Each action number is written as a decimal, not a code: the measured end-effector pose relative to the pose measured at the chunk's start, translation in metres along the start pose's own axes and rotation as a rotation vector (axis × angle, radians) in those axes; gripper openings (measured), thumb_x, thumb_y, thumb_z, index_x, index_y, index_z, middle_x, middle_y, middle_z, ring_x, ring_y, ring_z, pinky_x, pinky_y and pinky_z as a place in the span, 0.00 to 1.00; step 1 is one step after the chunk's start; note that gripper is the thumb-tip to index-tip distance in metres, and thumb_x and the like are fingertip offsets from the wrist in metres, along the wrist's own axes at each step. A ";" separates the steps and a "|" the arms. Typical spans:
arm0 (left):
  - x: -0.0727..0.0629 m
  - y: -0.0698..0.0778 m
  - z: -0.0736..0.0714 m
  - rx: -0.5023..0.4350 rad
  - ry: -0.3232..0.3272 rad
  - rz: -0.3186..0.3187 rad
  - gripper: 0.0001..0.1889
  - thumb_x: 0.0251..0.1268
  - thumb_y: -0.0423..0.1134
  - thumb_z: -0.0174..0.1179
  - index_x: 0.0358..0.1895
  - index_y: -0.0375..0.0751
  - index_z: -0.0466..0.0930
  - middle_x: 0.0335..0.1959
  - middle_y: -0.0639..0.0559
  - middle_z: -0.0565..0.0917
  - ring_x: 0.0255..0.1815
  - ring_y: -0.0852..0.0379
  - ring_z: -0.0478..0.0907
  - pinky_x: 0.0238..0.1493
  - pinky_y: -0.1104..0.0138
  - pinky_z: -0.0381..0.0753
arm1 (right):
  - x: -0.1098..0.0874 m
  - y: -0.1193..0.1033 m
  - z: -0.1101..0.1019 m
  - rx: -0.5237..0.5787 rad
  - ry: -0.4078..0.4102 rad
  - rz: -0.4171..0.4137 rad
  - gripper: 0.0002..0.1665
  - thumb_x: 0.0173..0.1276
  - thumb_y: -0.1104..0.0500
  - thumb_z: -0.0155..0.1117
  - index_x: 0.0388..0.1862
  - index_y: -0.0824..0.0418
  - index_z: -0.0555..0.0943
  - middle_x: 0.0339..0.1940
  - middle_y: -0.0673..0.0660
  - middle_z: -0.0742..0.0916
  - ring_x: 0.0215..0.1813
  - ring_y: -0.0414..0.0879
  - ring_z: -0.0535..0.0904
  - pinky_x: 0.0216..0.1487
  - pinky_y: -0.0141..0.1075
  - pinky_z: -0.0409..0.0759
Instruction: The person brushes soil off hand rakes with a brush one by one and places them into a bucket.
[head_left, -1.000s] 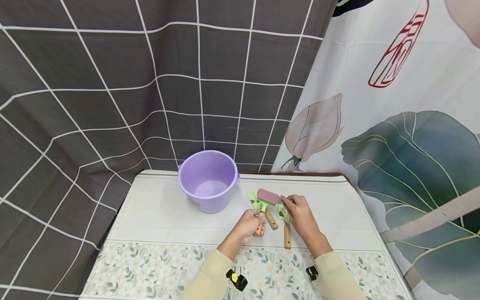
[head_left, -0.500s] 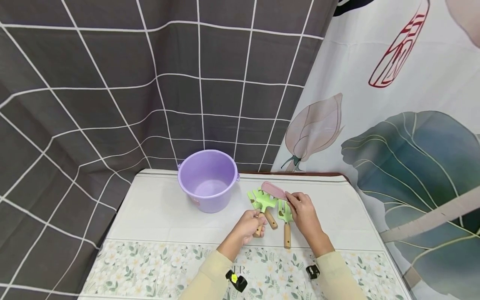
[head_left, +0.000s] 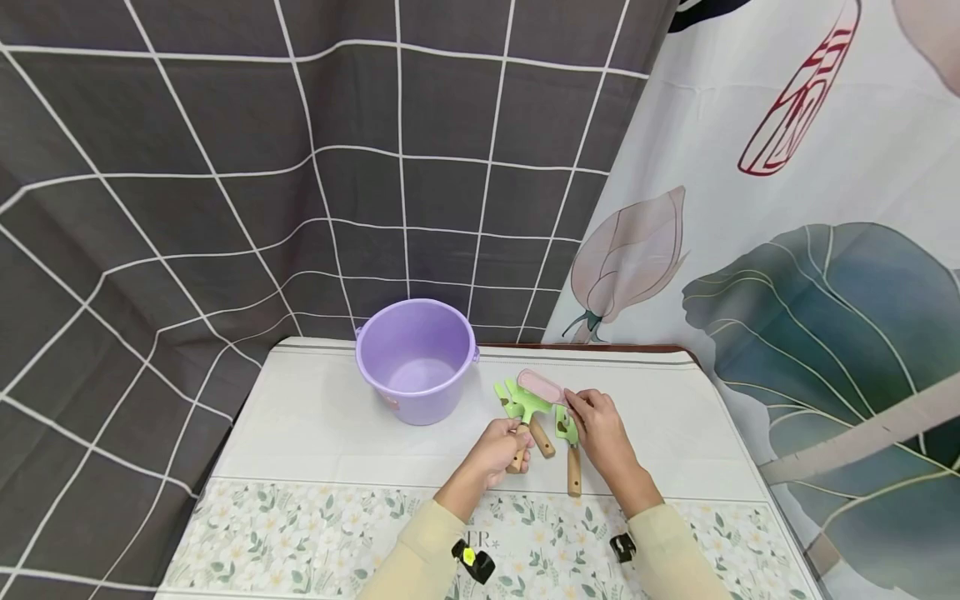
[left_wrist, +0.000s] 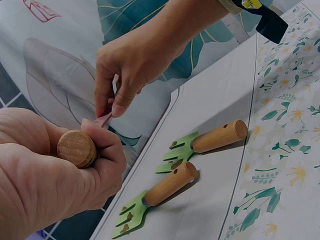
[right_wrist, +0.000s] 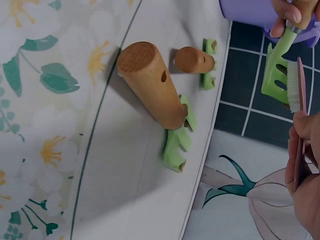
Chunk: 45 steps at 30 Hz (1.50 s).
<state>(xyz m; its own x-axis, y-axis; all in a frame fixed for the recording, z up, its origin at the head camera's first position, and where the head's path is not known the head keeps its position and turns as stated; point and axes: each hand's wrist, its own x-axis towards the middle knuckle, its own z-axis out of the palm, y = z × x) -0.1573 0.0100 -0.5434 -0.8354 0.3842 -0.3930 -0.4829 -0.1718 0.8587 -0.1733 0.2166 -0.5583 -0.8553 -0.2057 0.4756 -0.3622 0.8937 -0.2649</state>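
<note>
In the head view, the left hand (head_left: 501,450) has its fingers wrapped round the wooden handle of a green fork (head_left: 531,402), whose head points toward twelve to one o'clock, raised above the tabletop (head_left: 300,417). At three o'clock from it, the right hand (head_left: 600,435) pinches one end of a pink brush (head_left: 540,385) between thumb and fingers. The brush reaches out toward ten o'clock from that hand, and the right wrist view shows its white bristles (right_wrist: 293,86) turned to the fork's tines; whether they touch is hard to tell. Brown patches mark the fork's head. Two more green-headed tools with wooden handles lie on the tabletop: the middle tool (head_left: 543,439) partly behind the held fork, its handle toward five o'clock, and the outer tool (head_left: 573,471) just beside the right hand, its handle toward six o'clock. Both heads bear brown spots. A purple bucket (head_left: 429,407) stands upright at about ten o'clock from the fork. A floral cloth (head_left: 300,533) covers the near part of the tabletop, and a dark gridded curtain (head_left: 442,196) hangs at twelve o'clock.
</note>
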 end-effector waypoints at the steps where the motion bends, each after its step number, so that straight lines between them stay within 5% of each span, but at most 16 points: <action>1: 0.000 0.000 0.000 0.004 0.001 0.002 0.28 0.79 0.26 0.46 0.74 0.14 0.50 0.39 0.45 0.75 0.28 0.60 0.71 0.21 0.77 0.75 | 0.001 0.000 0.000 0.000 0.003 -0.002 0.22 0.65 0.68 0.74 0.58 0.66 0.86 0.44 0.61 0.85 0.44 0.55 0.80 0.44 0.45 0.87; 11: -0.002 0.002 -0.001 0.020 0.007 -0.012 0.32 0.80 0.28 0.46 0.77 0.15 0.45 0.41 0.44 0.76 0.28 0.60 0.71 0.21 0.76 0.76 | 0.011 0.003 -0.006 -0.009 0.028 0.017 0.20 0.67 0.67 0.72 0.58 0.67 0.85 0.43 0.62 0.84 0.42 0.57 0.80 0.42 0.47 0.87; 28: -0.002 0.002 0.001 0.002 0.017 -0.006 0.31 0.79 0.27 0.46 0.76 0.14 0.46 0.42 0.43 0.75 0.29 0.60 0.71 0.21 0.77 0.76 | -0.009 0.011 -0.022 0.056 -0.117 0.096 0.20 0.71 0.65 0.69 0.61 0.67 0.84 0.45 0.61 0.85 0.47 0.54 0.83 0.45 0.48 0.87; 45: -0.003 0.000 0.000 0.011 0.013 -0.017 0.31 0.80 0.28 0.46 0.76 0.15 0.46 0.47 0.37 0.76 0.29 0.60 0.71 0.22 0.76 0.76 | -0.006 0.022 -0.014 0.076 -0.062 0.146 0.18 0.70 0.67 0.69 0.57 0.69 0.85 0.43 0.63 0.86 0.45 0.56 0.84 0.44 0.50 0.87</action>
<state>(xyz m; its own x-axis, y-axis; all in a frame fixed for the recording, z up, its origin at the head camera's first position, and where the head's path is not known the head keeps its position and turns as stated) -0.1545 0.0092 -0.5419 -0.8306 0.3752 -0.4115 -0.4940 -0.1556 0.8554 -0.1708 0.2433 -0.5554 -0.9211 -0.1021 0.3756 -0.2575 0.8835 -0.3913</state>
